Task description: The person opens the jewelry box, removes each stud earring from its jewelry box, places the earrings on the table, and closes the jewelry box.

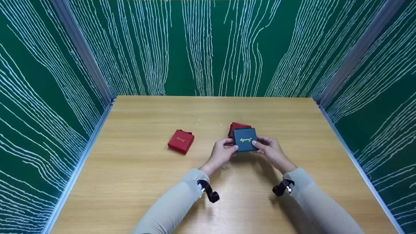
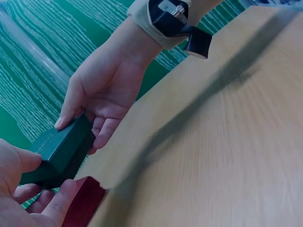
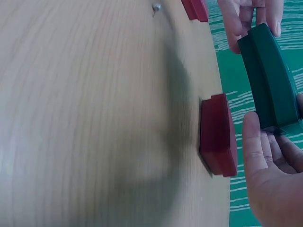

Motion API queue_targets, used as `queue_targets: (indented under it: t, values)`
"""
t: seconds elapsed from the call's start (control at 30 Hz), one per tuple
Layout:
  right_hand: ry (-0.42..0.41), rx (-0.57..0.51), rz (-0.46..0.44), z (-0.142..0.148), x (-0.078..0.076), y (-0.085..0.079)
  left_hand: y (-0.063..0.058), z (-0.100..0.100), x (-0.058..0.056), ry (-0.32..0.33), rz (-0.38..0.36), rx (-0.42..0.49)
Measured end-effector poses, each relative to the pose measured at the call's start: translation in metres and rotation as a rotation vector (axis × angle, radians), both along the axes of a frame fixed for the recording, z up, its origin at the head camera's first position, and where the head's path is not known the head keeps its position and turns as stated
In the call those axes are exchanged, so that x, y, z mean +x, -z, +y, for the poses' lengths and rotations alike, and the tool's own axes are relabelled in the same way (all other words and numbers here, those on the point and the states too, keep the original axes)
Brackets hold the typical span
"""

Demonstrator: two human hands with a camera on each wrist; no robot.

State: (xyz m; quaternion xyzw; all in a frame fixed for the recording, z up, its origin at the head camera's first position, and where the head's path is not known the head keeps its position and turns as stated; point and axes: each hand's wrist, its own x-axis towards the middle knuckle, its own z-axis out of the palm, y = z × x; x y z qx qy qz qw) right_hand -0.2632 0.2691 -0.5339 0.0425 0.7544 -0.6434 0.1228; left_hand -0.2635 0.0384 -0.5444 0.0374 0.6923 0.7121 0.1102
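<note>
Both hands hold a small dark green box (image 1: 245,139) with gold lettering on its lid, raised above the table. My left hand (image 1: 223,151) grips its left side, thumb on top and fingers below. The right hand (image 1: 271,152) pinches the right side, its thumb on the lid near the lettering. In the right wrist view the green box (image 3: 270,75) is seen edge-on between the two hands. Just behind it, a red box (image 1: 239,125) rests on the table, partly hidden by the green one.
Another red box (image 1: 181,141) with gold lettering lies to the left on the wooden table (image 1: 130,182). A tiny shiny piece (image 1: 224,168) lies near the left wrist. Green walls with white streaks (image 1: 201,48) enclose the back and sides.
</note>
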Motion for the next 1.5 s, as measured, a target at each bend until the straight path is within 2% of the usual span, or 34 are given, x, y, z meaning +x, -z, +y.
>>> queue_targets:
  t: [0.13,0.27,0.4,0.5,0.7,0.8,1.13,1.33,1.5]
  values:
    - [0.027,-0.012,0.0,0.008,-0.001,0.003,0.003,0.013,0.001,-0.009,-0.001,-0.009]
    - [0.069,-0.023,0.01,0.015,-0.002,0.007,0.005,0.025,0.003,-0.026,0.032,0.006]
    - [0.082,0.017,-0.001,0.023,-0.001,0.011,0.007,0.034,0.005,-0.033,0.065,0.0]
    - [0.079,0.059,-0.018,0.031,0.0,0.013,0.007,0.04,0.008,-0.009,0.069,-0.023]
    - [0.104,0.105,-0.026,0.047,-0.001,0.02,0.008,0.053,0.01,0.104,0.034,-0.077]
    - [0.118,0.113,-0.031,0.055,-0.001,0.023,0.011,0.062,0.009,0.132,0.021,-0.099]
    - [0.141,0.141,-0.061,0.068,-0.001,0.03,0.016,0.082,0.01,0.133,-0.006,-0.09]
    - [0.148,0.145,-0.092,0.073,-0.001,0.03,0.016,0.089,0.012,0.127,-0.069,-0.085]
    - [0.132,0.206,-0.126,0.079,0.0,0.029,0.018,0.094,0.013,0.123,-0.105,-0.076]
